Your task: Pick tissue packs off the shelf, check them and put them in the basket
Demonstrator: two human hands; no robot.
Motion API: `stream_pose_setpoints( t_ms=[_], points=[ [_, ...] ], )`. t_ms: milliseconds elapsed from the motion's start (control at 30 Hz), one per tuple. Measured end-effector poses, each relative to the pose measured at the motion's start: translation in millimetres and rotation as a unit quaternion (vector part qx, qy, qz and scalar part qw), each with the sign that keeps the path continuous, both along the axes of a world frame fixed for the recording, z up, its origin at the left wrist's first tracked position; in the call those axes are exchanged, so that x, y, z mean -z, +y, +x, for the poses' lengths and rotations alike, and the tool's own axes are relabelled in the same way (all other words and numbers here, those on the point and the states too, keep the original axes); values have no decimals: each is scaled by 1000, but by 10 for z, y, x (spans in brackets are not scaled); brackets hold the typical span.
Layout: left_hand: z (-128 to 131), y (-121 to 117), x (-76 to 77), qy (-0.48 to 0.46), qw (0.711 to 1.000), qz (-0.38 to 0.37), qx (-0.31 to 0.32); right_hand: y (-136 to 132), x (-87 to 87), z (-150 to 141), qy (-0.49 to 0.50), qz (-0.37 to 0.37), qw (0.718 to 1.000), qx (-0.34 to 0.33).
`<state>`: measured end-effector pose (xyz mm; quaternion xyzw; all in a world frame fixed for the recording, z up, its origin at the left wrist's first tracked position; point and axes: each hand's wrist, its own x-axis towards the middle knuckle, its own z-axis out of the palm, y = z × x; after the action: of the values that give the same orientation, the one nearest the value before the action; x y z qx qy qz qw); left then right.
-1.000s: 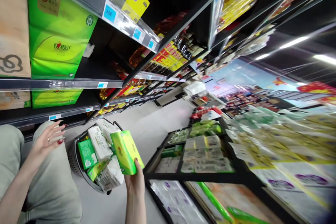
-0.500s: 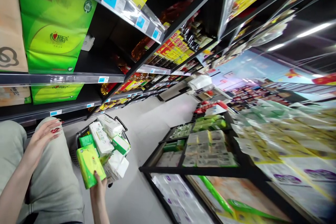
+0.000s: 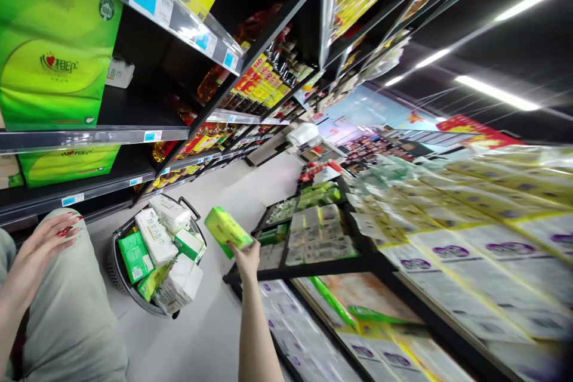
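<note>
Gleaming faintly, a smooth, boxy green-and-yellow pack [image 3: 226, 227] hangs above the floor [image 3: 210, 295], right of the perforated basket [image 3: 115, 271]. The right hand [image 3: 246, 258], arm stretched far, has its grip clamped on the near end; the left hand [image 3: 42, 248] hovers by the cloth-covered knee [image 3: 71, 277], fingers apart.

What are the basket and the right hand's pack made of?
Basket: probably grey plastic, fairly matte, judging by its perforated side. Green-yellow pack in the right hand: likely thin plastic film, printed, its rounded edges suggesting soft wrap; blur leaves gloss uncertain.
</note>
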<state>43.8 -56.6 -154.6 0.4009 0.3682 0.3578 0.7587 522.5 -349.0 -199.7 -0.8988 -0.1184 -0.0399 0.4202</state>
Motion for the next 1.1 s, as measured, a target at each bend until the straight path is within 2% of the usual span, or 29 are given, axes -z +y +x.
stream_pose_setpoints(
  t_ms=[67, 200, 400, 567, 733, 900, 1100],
  points=[
    [9, -4, 30, 6, 1000, 5, 3, 120, 51, 145, 22, -95, 994, -55],
    [14, 10, 20, 21, 1000, -19, -6, 374, 189, 234, 64, -243, 953, -168],
    [30, 14, 14, 32, 999, -16, 19, 526, 124, 317, 79, -355, 898, -247],
    [91, -46, 71, 56, 998, 8, 8, 717, 224, 187, 110, -356, 883, -286],
    [63, 12, 80, 55, 998, -7, 31, 838, 333, 147, 146, -324, 900, -252],
    [59, 21, 82, 59, 998, 7, 19, 726, 350, 163, 212, -300, 910, -191],
    [54, 24, 85, 80, 996, 9, 45, 568, 375, 49, 277, -226, 912, -203]
  ],
)
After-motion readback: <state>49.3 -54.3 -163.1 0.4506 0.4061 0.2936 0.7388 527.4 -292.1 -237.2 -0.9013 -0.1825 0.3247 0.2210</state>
